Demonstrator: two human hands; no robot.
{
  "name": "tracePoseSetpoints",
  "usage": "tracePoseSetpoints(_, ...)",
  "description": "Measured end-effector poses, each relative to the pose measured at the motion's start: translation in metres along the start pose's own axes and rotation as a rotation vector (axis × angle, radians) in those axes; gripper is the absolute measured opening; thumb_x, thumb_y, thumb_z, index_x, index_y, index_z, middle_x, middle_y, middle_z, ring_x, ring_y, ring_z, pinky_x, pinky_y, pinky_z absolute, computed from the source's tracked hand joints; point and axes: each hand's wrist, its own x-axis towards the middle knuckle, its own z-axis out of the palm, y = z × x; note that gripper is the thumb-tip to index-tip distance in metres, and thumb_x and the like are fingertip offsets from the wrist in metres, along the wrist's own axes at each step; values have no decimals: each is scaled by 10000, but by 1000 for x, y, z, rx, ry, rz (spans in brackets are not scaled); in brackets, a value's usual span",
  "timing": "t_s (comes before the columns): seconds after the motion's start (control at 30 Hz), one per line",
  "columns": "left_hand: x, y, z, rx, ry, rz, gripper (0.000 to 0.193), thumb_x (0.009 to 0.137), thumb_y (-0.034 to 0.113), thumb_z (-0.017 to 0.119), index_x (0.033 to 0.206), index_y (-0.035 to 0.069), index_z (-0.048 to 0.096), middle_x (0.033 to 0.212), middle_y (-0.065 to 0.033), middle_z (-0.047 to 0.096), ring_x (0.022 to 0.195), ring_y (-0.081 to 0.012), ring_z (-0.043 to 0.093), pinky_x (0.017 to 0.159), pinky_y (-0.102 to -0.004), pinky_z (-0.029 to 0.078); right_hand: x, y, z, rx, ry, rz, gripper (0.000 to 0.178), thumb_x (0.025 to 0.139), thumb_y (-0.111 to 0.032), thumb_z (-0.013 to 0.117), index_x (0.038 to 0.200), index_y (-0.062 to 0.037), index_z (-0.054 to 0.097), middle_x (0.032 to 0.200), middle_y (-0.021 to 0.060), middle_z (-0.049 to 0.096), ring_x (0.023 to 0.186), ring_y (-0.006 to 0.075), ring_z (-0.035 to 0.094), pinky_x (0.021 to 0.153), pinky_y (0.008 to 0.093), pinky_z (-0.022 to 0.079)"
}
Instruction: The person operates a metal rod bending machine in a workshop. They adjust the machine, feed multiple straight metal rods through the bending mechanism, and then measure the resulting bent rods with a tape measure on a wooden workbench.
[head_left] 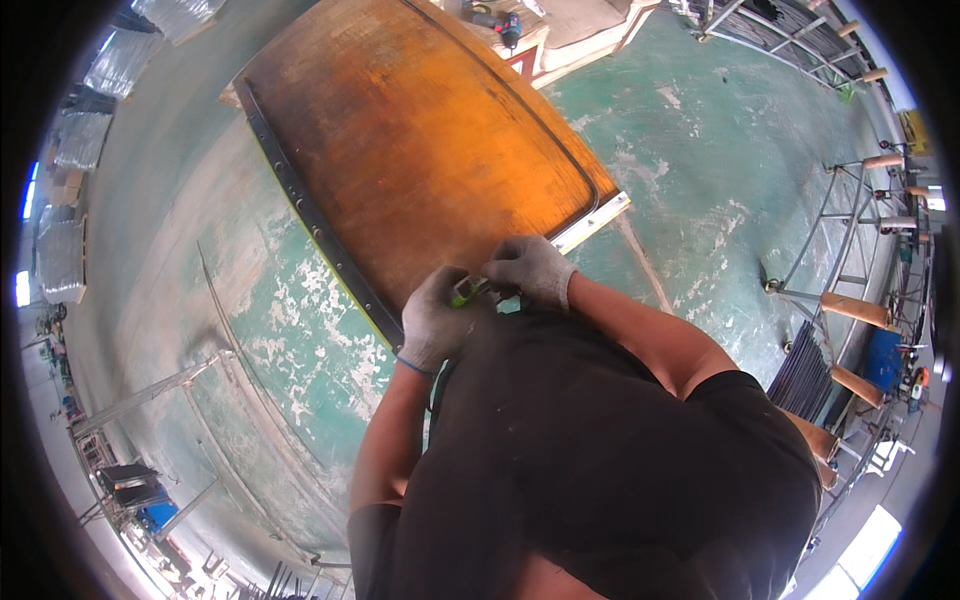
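My left hand (pixel 440 318) and my right hand (pixel 532 271), both in pale grey knit gloves, meet at the near edge of a long wooden-topped table (pixel 400 150). Between them is a small bright green and metal item (pixel 467 294), whose kind I cannot make out. The left fingers are closed on it from one side. The right fingers are pinched together at its other side, partly hiding it. The orange-brown tabletop is worn and darkened, with a black strip (pixel 300 200) fixed along its left side.
A pale metal rail (pixel 592 222) lies along the near right edge. At the far end, a cordless drill (pixel 510 30) rests beside a cream upholstered seat (pixel 580 25). Wheeled metal racks (pixel 850 225) stand right; wrapped stacks (pixel 62 250) stand left. The green floor (pixel 700 130) is worn.
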Motion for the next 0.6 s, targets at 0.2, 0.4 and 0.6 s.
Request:
tracePoseSetpoints(0.2,1,-38,-5,-393,-227,-129,368,1081,303,694,1260,-14,746,1115,-71,752,943,-151,695,853,-332,586,1,6,-24,226,38,-45,275,1003,-198,794,1165,18,742,975,95,779,819,183,758,744,362,616)
tracePoseSetpoints(0.4,6,-31,1,-477,-282,-340,354,1038,277,735,1252,-3,761,1087,-113,786,976,-170,726,906,-329,582,5,12,-15,317,72,-78,270,1013,-158,757,1186,47,723,1001,143,780,826,248,793,744,380,651)
tracePoseSetpoints(0.6,-23,-159,-4,-353,-147,-366,268,1005,195,723,1172,-8,775,1039,-100,802,929,-175,723,881,-332,576,37,36,-116,592,323,-258,299,1040,-221,737,1173,47,731,960,150,761,826,260,743,777,378,617)
